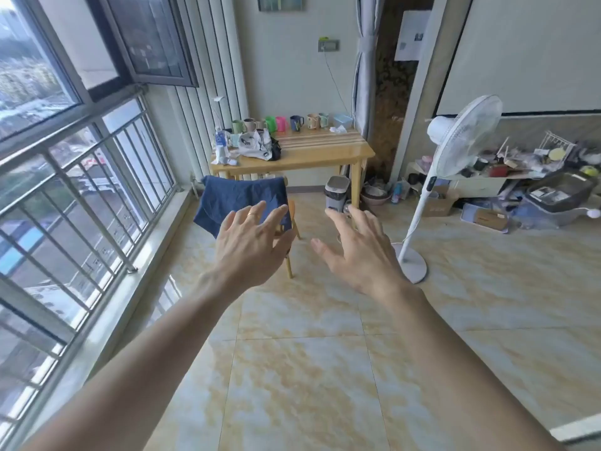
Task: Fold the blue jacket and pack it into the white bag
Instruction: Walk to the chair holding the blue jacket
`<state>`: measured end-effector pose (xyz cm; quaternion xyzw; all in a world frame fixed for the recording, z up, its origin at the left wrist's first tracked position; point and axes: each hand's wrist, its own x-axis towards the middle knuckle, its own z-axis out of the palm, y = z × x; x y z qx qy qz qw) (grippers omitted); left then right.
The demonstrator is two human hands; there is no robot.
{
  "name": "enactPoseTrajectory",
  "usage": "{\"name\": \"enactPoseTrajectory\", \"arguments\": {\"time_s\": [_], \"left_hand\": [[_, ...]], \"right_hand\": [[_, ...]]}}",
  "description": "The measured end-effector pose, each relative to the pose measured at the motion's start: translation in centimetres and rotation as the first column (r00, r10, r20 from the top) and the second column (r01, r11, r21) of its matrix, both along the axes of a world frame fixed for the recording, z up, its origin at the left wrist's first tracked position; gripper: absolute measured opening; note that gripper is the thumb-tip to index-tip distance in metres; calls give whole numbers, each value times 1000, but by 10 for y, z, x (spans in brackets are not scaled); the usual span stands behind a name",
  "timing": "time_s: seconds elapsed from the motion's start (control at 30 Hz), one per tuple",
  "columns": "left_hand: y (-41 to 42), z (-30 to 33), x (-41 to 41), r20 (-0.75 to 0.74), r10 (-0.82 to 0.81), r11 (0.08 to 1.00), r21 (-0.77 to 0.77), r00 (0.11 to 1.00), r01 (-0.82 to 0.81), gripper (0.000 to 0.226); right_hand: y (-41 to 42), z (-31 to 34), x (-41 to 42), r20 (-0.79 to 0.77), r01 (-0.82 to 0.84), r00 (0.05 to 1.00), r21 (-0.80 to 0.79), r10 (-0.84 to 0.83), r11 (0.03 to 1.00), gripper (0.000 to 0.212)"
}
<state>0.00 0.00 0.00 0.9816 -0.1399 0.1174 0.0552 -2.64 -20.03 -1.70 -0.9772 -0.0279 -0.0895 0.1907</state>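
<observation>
No writing can be read: the label on the water bottle [220,141] and the sheet of paper [412,35] on the wall are too blurred. The blue jacket [240,203] hangs draped over a wooden chair [289,255] in front of the wooden table [322,151]; the left hand [252,242] covers its lower right part. On the table the white bag [255,144], with dark print, sits crumpled beside a row of mugs [283,123] whose contents cannot be seen. Both hands are stretched forward, fingers spread wide, holding nothing; the right hand [361,252] partly hides a small grey bin [336,192]. A standing fan [461,138] stands before a cluttered shelf, its items indistinct.
</observation>
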Motion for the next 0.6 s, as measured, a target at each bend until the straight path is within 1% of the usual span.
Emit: {"name": "enactPoseTrajectory", "arguments": {"time_s": [0.1, 0.33, 0.47, 0.6], "left_hand": [[-2, 14, 21, 77, 16, 1000, -14, 997, -15, 61], [13, 22, 69, 123, 75, 997, -17, 990, -74, 54], [27, 8, 110, 82, 131, 991, -11, 988, -130, 59], [45, -16, 175, 39, 171, 985, -20, 984, -171, 58]], "right_hand": [[-6, 13, 22, 58, -3, 998, 16, 2, 1000, 70], [-8, 26, 81, 87, -64, 994, 25, 62, 998, 70], [-1, 19, 125, 112, -90, 990, 21, 87, 996, 68], [10, -2, 186, 99, -112, 989, 58, 106, 992, 64]]}}
